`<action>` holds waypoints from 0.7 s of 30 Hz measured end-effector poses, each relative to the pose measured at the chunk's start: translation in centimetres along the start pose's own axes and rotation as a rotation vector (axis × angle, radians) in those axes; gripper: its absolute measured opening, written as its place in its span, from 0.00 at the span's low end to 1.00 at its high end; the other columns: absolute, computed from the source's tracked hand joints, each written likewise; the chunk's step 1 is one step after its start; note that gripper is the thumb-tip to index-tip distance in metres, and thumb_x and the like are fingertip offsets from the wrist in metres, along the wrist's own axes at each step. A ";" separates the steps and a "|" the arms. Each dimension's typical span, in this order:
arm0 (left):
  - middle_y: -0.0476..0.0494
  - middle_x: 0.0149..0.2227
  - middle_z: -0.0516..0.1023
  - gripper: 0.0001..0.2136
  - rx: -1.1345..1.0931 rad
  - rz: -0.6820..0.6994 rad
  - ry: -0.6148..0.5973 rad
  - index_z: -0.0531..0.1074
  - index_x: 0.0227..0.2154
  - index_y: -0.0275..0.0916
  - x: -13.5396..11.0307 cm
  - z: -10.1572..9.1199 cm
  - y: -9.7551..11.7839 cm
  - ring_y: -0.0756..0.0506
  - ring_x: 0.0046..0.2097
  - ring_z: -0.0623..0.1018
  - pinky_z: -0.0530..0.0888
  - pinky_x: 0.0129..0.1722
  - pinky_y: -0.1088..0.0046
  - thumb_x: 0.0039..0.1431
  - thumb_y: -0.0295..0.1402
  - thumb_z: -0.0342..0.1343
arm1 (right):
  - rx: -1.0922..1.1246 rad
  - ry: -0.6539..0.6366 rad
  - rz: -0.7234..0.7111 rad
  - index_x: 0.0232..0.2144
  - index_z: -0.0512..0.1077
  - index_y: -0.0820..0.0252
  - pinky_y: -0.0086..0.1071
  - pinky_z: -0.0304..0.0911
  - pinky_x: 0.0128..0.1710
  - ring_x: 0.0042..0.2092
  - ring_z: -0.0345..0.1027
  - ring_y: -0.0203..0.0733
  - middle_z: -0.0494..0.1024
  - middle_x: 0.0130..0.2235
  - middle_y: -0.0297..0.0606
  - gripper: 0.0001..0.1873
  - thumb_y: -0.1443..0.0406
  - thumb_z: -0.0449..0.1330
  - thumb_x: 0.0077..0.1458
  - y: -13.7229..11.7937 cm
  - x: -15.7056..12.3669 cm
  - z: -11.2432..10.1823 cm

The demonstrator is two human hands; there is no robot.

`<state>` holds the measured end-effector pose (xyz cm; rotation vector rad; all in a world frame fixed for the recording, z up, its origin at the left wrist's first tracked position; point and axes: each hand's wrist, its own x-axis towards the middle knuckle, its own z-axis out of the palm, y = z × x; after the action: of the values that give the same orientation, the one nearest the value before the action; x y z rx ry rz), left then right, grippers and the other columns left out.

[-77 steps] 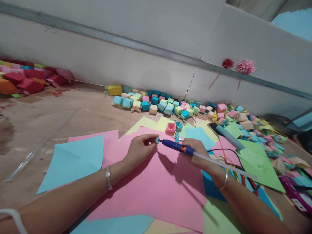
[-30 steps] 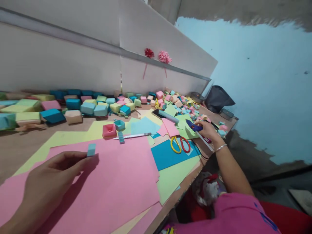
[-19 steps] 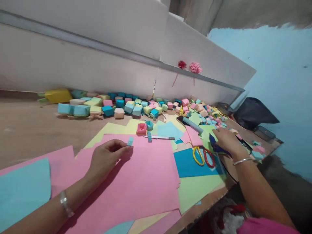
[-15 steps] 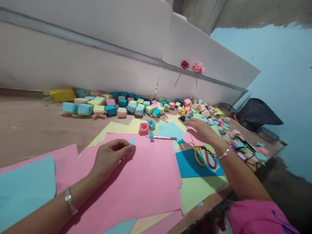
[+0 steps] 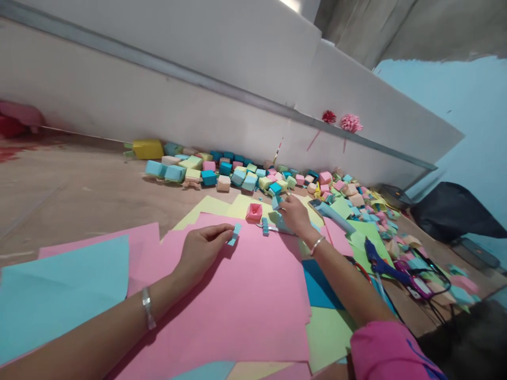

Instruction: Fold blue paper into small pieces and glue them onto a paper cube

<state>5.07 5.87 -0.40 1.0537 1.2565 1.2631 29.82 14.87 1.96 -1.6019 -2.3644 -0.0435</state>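
Teal box now gripped in right fingers; left fingers still pinch blue strip.

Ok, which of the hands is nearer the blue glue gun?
Right. The right hand is left of the blue glue gun and farther forward; the left hand is farther left of it, over the pink paper.

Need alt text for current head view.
Left hand holds a small light-blue paper piece above a pink sheet; right hand holds a small blue paper box. Colourful paper blocks sit behind; a glue gun lies at right.
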 end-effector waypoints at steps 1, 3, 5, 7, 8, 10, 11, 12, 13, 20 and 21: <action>0.42 0.31 0.80 0.11 -0.016 -0.005 -0.017 0.79 0.32 0.34 0.0 0.1 0.0 0.48 0.28 0.75 0.73 0.26 0.73 0.45 0.35 0.64 | 0.034 0.039 0.023 0.32 0.73 0.62 0.34 0.60 0.36 0.40 0.67 0.44 0.70 0.37 0.44 0.10 0.67 0.52 0.59 -0.1 -0.8 -0.5; 0.47 0.27 0.77 0.10 -0.056 0.002 -0.034 0.75 0.30 0.35 -0.1 0.2 0.2 0.50 0.26 0.74 0.72 0.24 0.74 0.43 0.31 0.65 | 0.162 0.083 0.054 0.32 0.73 0.61 0.32 0.62 0.37 0.40 0.68 0.42 0.72 0.36 0.41 0.10 0.64 0.53 0.58 -1.1 -2.5 -1.2; 0.50 0.26 0.75 0.10 -0.084 0.027 -0.012 0.71 0.28 0.37 -0.2 0.4 0.4 0.50 0.26 0.74 0.71 0.23 0.76 0.40 0.28 0.65 | 0.553 0.072 0.105 0.32 0.74 0.59 0.31 0.63 0.36 0.36 0.68 0.39 0.74 0.34 0.37 0.09 0.62 0.55 0.57 -2.8 -4.4 -1.2; 0.50 0.27 0.74 0.11 -0.084 0.036 -0.001 0.69 0.28 0.37 -0.5 0.5 0.6 0.50 0.26 0.74 0.70 0.22 0.76 0.40 0.28 0.65 | 1.031 -0.035 0.238 0.28 0.74 0.59 0.32 0.63 0.34 0.31 0.67 0.37 0.73 0.28 0.33 0.07 0.62 0.60 0.52 -4.7 -6.2 -0.7; 0.50 0.27 0.74 0.11 -0.082 0.033 -0.002 0.69 0.28 0.37 -0.8 0.6 0.6 0.50 0.26 0.74 0.70 0.22 0.77 0.41 0.29 0.65 | 1.194 -0.079 0.297 0.26 0.73 0.59 0.32 0.62 0.32 0.29 0.65 0.36 0.72 0.25 0.32 0.07 0.61 0.62 0.50 -5.6 -6.9 -0.3; 0.50 0.27 0.75 0.09 -0.094 0.018 -0.018 0.71 0.29 0.37 -1.4 0.9 0.8 0.51 0.25 0.73 0.69 0.23 0.77 0.44 0.29 0.64 | 1.413 -0.123 0.383 0.26 0.73 0.59 0.30 0.60 0.30 0.27 0.63 0.35 0.71 0.25 0.32 0.10 0.58 0.64 0.48 -6.9 -8.0 0.4; 0.49 0.27 0.75 0.08 -0.113 0.009 -0.026 0.71 0.29 0.37 -1.8 1.0 0.8 0.52 0.25 0.72 0.69 0.23 0.77 0.44 0.29 0.63 | 1.488 -0.125 0.415 0.28 0.73 0.59 0.30 0.59 0.29 0.27 0.63 0.34 0.72 0.26 0.33 0.11 0.57 0.66 0.47 -7.3 -8.4 0.6; 0.48 0.27 0.75 0.08 -0.135 0.002 -0.032 0.72 0.29 0.37 -2.1 1.2 0.9 0.52 0.26 0.72 0.69 0.24 0.77 0.44 0.29 0.63 | 1.536 -0.111 0.437 0.29 0.73 0.59 0.30 0.59 0.29 0.28 0.63 0.34 0.72 0.27 0.33 0.12 0.56 0.66 0.47 -7.6 -8.7 0.7; 0.48 0.28 0.76 0.08 -0.154 -0.002 -0.041 0.73 0.29 0.36 -2.5 1.3 1.0 0.51 0.27 0.73 0.69 0.25 0.77 0.44 0.28 0.63 | 1.550 -0.083 0.443 0.29 0.74 0.58 0.30 0.59 0.29 0.28 0.63 0.34 0.71 0.27 0.33 0.12 0.56 0.66 0.47 -7.7 -8.9 0.7; 0.48 0.30 0.76 0.07 -0.093 0.054 -0.065 0.70 0.29 0.38 -3.4 1.7 1.4 0.49 0.32 0.75 0.71 0.30 0.75 0.45 0.28 0.62 | 0.849 0.342 0.027 0.30 0.77 0.55 0.32 0.60 0.35 0.34 0.62 0.37 0.68 0.29 0.34 0.05 0.66 0.60 0.57 -8.4 -9.8 0.2; 0.48 0.31 0.77 0.07 -0.078 0.068 -0.060 0.70 0.29 0.38 -3.3 1.7 1.4 0.49 0.32 0.76 0.71 0.30 0.75 0.46 0.28 0.61 | 0.751 0.389 -0.047 0.31 0.77 0.55 0.31 0.60 0.35 0.34 0.62 0.37 0.67 0.29 0.34 0.06 0.68 0.60 0.57 -8.5 -9.9 0.3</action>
<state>6.99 2.83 1.36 1.0779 1.1255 1.3117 25.41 2.68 0.33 -1.0529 -1.7966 0.4305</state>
